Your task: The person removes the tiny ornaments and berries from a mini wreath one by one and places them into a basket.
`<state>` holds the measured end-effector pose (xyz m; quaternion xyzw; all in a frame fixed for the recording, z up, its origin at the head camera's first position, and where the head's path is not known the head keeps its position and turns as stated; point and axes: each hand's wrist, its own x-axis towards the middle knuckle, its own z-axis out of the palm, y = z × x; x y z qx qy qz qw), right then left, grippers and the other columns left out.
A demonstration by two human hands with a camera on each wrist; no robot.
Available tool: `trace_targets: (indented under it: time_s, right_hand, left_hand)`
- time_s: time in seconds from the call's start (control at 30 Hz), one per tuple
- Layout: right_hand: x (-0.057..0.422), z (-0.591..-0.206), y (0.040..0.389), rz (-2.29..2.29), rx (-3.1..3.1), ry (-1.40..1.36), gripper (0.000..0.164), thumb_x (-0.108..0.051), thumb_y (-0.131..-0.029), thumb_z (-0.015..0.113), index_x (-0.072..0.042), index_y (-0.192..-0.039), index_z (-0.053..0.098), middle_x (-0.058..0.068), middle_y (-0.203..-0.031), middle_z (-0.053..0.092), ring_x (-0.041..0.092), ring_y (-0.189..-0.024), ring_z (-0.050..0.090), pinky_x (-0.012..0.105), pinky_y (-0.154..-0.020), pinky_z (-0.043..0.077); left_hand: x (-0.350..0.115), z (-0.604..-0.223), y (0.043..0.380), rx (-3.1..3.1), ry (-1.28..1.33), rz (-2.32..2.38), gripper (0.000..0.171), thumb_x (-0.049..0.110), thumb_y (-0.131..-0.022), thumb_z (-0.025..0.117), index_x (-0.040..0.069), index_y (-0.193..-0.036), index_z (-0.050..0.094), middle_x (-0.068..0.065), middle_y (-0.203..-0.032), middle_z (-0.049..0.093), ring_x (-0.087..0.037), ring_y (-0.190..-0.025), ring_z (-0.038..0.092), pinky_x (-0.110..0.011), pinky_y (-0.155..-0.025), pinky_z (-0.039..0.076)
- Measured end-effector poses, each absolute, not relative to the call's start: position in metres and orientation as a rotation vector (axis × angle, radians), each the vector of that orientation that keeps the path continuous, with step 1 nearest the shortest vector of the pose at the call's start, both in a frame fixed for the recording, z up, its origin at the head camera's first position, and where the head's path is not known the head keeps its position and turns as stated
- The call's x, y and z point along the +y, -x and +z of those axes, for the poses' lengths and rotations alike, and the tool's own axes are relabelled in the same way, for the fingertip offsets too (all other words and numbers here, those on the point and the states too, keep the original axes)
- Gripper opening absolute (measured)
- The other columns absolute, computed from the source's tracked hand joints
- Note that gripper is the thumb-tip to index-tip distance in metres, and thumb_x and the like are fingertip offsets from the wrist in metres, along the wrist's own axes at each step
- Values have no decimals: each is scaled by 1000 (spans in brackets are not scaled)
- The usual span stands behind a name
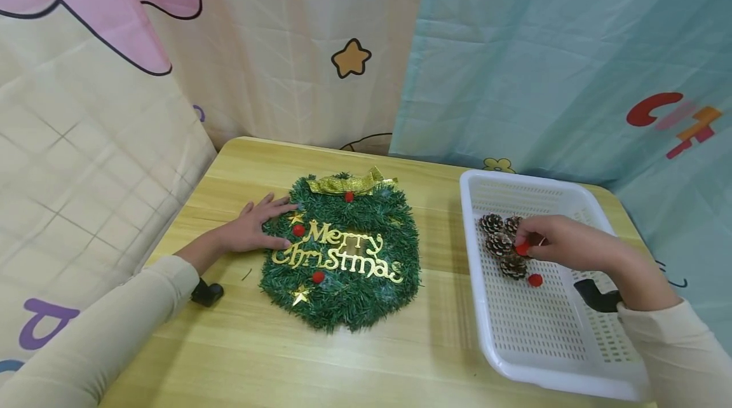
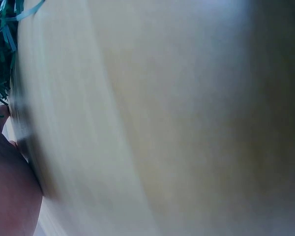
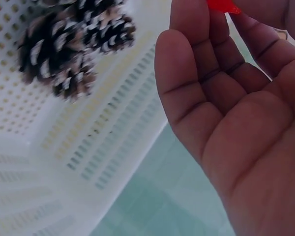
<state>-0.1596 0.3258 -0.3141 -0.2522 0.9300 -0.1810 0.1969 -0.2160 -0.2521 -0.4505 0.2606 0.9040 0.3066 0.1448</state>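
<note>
A green tinsel wreath (image 1: 354, 303) lies on the wooden table, with gold "Merry Christmas" lettering (image 1: 343, 257), gold stars, several small red balls and a gold bow (image 1: 343, 185) at its top. On the wreath's left edge rests my left hand (image 1: 255, 227), fingers spread; the left wrist view catches only part of it beside the wreath. My right hand (image 1: 566, 243) is over the white basket (image 1: 477, 293), pinching a small red ball (image 3: 223, 6) between thumb and fingers. Several pine cones (image 1: 499, 244) and another red ball (image 1: 535, 280) lie in the basket below.
The basket stands on the right side of the wooden table (image 1: 229, 344), whose far edge meets printed curtains (image 1: 297, 46). A black wrist strap piece (image 1: 207, 293) shows beneath the left forearm.
</note>
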Motion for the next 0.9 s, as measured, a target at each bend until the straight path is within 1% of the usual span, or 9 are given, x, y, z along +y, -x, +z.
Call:
trace_targets:
  time_s: [0.2, 0.37, 0.53, 0.6, 0.9]
  right_hand:
    - [346, -323, 165, -514, 2594, 599, 14, 2, -91, 62, -12, -92, 61, -4, -82, 56, 10, -67, 48, 26, -58, 42]
    - [361, -335, 169, -463, 2573, 494, 9, -3, -91, 65, -11, -90, 62, -2, -81, 57, 12, -67, 48, 27, -59, 41]
    - [374, -345, 170, -448, 2551, 489, 7, -4, -91, 67, -9, -89, 63, -2, -85, 60, 14, -73, 50, 29, -61, 43]
    - [377, -348, 171, -443, 2549, 477, 8, -3, -91, 67, -9, -89, 63, -3, -85, 60, 14, -74, 50, 29, -61, 43]
    - [383, -360, 172, -357, 2594, 507, 12, -1, -86, 70, -10, -82, 62, -4, -81, 56, 15, -73, 47, 32, -63, 41]
  left_hand:
    - [-252, -451, 216, 2600, -758, 884, 83, 48, -89, 71, 23, -157, 31, -15, -165, 13, -43, -149, -7, -70, -109, -10]
    - [-252, -452, 216, 2607, -760, 883, 83, 49, -89, 71, 24, -157, 31, -14, -165, 13, -42, -149, -8, -69, -109, -11]
    - [-252, -451, 215, 2605, -762, 894, 83, 49, -89, 72, 23, -157, 32, -15, -164, 14, -43, -149, -8, -69, -109, -11]
    - [-252, -451, 215, 2604, -759, 892, 83, 49, -89, 72, 23, -157, 32, -14, -165, 14, -42, -149, -8, -69, -110, -11]
    - [-252, -451, 215, 2597, -742, 890, 83, 49, -89, 71, 24, -158, 30, -13, -165, 13, -41, -149, -10, -68, -110, -13]
